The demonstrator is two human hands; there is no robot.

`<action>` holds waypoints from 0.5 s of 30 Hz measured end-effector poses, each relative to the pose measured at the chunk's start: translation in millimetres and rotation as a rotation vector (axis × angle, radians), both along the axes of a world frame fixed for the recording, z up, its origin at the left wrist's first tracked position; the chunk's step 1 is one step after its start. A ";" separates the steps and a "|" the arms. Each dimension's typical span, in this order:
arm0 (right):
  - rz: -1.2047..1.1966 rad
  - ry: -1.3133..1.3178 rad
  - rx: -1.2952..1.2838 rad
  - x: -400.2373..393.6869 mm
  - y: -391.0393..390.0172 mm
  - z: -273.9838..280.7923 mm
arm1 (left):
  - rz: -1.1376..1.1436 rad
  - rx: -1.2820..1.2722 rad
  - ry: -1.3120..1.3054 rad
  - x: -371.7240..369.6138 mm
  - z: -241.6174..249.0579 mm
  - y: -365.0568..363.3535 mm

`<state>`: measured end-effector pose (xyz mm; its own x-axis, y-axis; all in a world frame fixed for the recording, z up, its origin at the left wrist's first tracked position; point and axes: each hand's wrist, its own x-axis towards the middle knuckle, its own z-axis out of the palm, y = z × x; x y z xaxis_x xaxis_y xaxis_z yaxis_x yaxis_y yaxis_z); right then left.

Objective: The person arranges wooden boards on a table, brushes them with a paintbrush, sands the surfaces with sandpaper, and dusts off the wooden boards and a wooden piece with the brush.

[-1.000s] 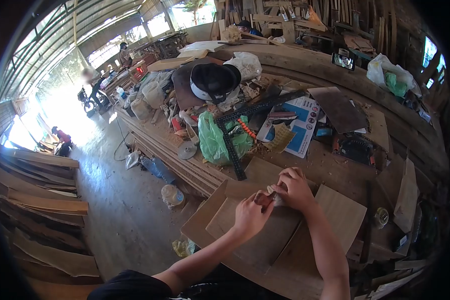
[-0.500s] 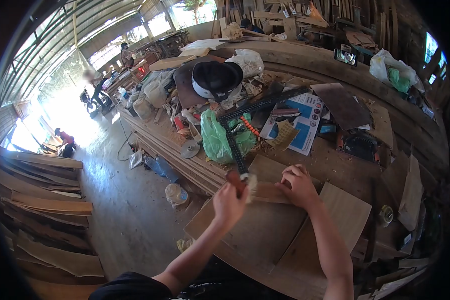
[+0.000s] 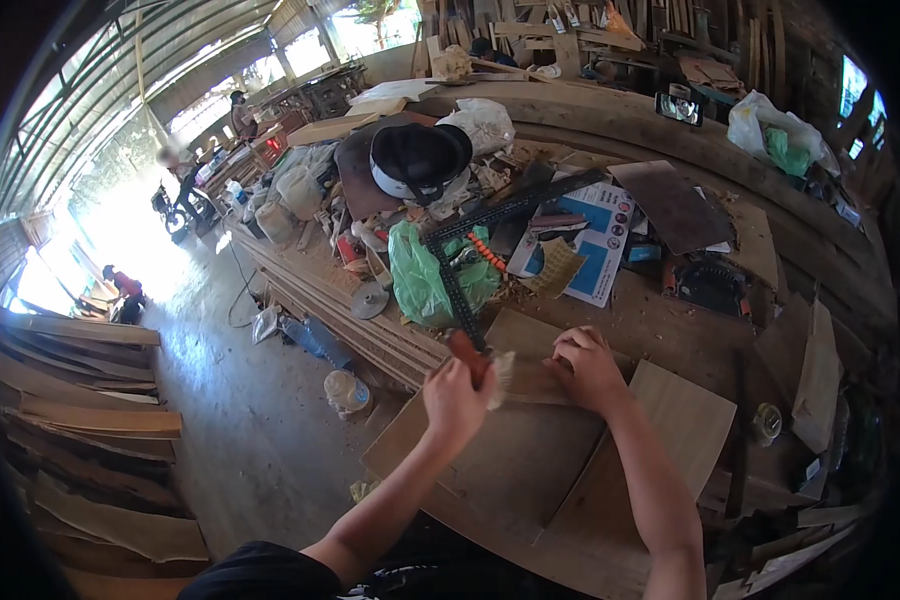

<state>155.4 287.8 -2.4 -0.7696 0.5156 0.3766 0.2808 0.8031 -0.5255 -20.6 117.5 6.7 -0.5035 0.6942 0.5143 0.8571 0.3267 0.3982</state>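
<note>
My left hand is closed around a brush, its reddish-brown wooden handle tilted up and its pale bristles against the end of a wooden piece. That wooden piece lies across flat brown boards. My right hand grips the piece's right part with bent fingers; the thumb is partly hidden. Just beyond the brush, a black metal square with a perforated look rests beside a green plastic bag.
A black-and-white cap, a blue-and-white printed sheet and a power tool lie on the cluttered bench. A tape measure is at the right. Planks are stacked at left. Several people are in the background.
My left hand has turned the brush slightly, so more of its handle shows. My right hand keeps its hold on the wooden piece. The whole view has shifted a little.
</note>
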 end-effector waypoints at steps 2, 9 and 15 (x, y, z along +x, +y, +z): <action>-0.012 -0.013 -0.009 -0.1 -0.6 0.1 | 0.021 0.025 -0.024 -8.2 6.8 -7.2; -0.020 -0.024 0.004 -0.6 -0.9 -2.0 | 0.169 -0.028 0.115 -36.1 10.9 -19.6; -0.015 0.030 -0.002 -0.1 -0.7 -1.7 | 0.141 0.010 0.155 -21.5 13.3 -15.5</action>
<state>155.2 287.1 -4.1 -0.7503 0.5276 0.3983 0.2767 0.7979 -0.5355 -42.1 101.9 20.0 -0.5092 0.6170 0.6001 0.8548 0.4441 0.2686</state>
